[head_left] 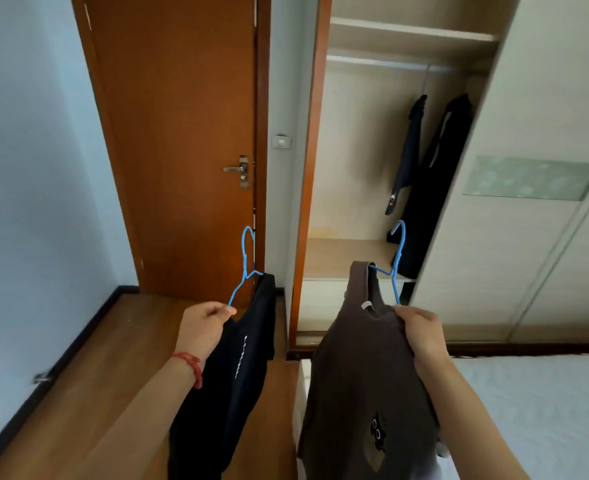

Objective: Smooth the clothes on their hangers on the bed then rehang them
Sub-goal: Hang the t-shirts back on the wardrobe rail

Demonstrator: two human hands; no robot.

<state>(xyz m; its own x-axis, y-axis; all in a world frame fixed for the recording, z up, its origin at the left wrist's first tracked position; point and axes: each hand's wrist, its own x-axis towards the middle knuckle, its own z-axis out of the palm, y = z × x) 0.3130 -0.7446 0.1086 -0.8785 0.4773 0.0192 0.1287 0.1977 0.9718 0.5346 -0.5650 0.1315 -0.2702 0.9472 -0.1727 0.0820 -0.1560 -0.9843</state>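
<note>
Now the person is standing at the foot of the bed [545, 410], facing the open wardrobe [372, 150], with a garment in each hand. Their left hand [204, 327], a red string bracelet [190, 367] circling the wrist, is closing tight around the lower wire of a blue hanger [246, 265], and a black top [237, 368] with a line of white lettering is hanging down from it over the wooden floor [95, 375]. Their right hand [422, 332] is gripping, fingers curled shut, the shoulder of a brown top [362, 375] together with the end of a second blue hanger [395, 265]; that hanger's hook is pointing up toward the wardrobe opening. The brown top is draping down beside the edge of the mattress, and a small black cartoon figure is showing low on its front. Both garments are being held in the air, clear of the bed. Inside the wardrobe, two dark garments [424, 168] are hanging at the right side, partly tucked behind the pale sliding door [528, 168]. To the left, the brown room door [182, 133] is standing closed, its metal handle [235, 169] catching a little light
</note>
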